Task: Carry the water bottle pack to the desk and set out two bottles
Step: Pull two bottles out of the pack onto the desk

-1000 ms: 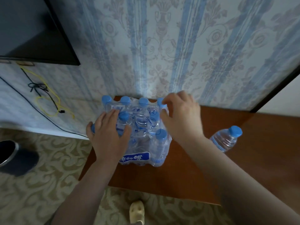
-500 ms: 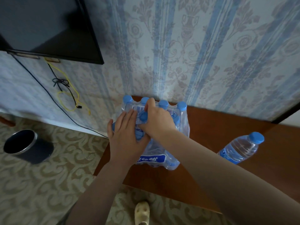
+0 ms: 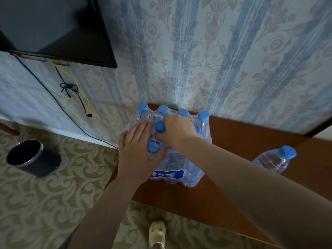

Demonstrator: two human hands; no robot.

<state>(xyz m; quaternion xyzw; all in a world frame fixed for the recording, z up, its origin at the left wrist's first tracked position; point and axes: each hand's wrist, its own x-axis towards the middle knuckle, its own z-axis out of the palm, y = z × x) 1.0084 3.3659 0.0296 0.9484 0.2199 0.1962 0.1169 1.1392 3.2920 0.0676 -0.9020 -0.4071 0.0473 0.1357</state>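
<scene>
The shrink-wrapped pack of water bottles, clear with blue caps, stands on the left end of the brown wooden desk against the wall. My left hand lies flat on the pack's top, pressing it down. My right hand is closed around a blue-capped bottle in the pack's middle row, its cap showing between thumb and fingers. One loose bottle stands apart on the desk to the right.
A dark round bin stands on the patterned carpet at the left. A black TV hangs on the wall with cables dangling below. My pale shoe shows beside the desk's front edge.
My right hand has moved from the pack's far right corner to its middle and closed on a bottle top. My left hand stays pressed on the pack.
</scene>
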